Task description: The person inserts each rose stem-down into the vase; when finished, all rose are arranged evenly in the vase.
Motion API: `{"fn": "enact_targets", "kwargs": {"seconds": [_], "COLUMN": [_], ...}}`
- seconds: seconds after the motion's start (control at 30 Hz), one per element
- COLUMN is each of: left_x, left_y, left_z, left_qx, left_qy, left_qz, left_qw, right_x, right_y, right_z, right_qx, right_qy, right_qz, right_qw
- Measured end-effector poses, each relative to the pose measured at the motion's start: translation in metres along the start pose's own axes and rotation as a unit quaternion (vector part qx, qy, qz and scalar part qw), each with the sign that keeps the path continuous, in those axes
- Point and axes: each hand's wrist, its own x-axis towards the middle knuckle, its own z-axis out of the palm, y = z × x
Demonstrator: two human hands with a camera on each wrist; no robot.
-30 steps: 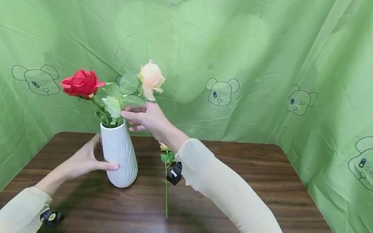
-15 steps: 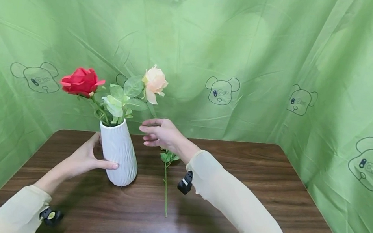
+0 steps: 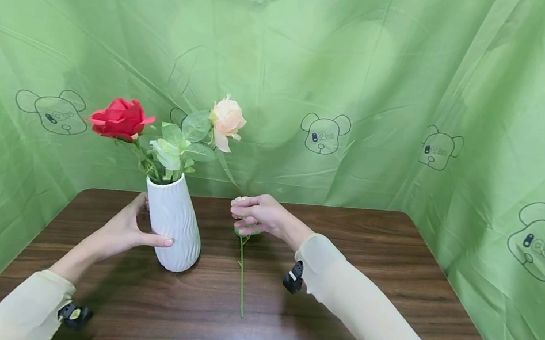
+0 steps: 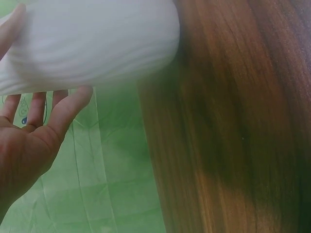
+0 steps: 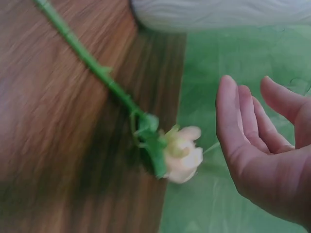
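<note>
My left hand (image 3: 119, 231) grips a white ribbed vase (image 3: 174, 229) at the left of the table, thumb on its near side and fingers round the back. Out of the vase's mouth rise a red rose (image 3: 120, 118), leaning left, and a peach rose (image 3: 227, 118), leaning right, with green leaves between them. Over the bloom end of a single rose lying on the table hovers my right hand (image 3: 268, 216), fingers loosely bent. In the right wrist view that pale peach rose (image 5: 182, 158) is apart from the hand (image 5: 267, 150); its green stem (image 3: 241, 282) points toward the table's front.
The dark wooden table (image 3: 364, 299) has green cloth (image 3: 275, 77) with bear drawings behind it and at both sides. Black wrist cameras hang at both cuffs, one at the right sleeve (image 3: 293, 277).
My right hand has let go of the flowers in the vase and moved right and down to above the lying rose. The peach rose in the vase shifted slightly right. My left hand stays put.
</note>
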Motion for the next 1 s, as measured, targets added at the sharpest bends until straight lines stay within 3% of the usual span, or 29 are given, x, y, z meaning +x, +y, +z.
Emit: {"fn": "enact_targets", "kwargs": {"seconds": [0.33,0.5,0.63,1.0], "left_x": [0.000,0.000,0.000,-0.001], "left_y": [0.000,0.000,0.000,0.001], "left_z": [0.000,0.000,0.000,0.001], "left_qx": [-0.008,-0.008,-0.006,-0.003], "left_qy": [0.001,0.001,0.001,0.001], "left_qz": [0.001,-0.001,-0.003,-0.004], "left_qw": [1.0000,1.0000,1.0000,1.0000], "right_x": [0.007,0.007,0.007,0.007], "right_y": [0.060,0.085,0.095,0.107], "right_z": [-0.022,-0.022,-0.021,-0.015], "right_qx": [0.008,0.026,0.025,-0.004], "right_qy": [0.017,0.054,0.073,0.074], "right_qz": [0.025,0.031,0.025,0.036], "right_qw": [1.000,0.998,0.997,0.997]}}
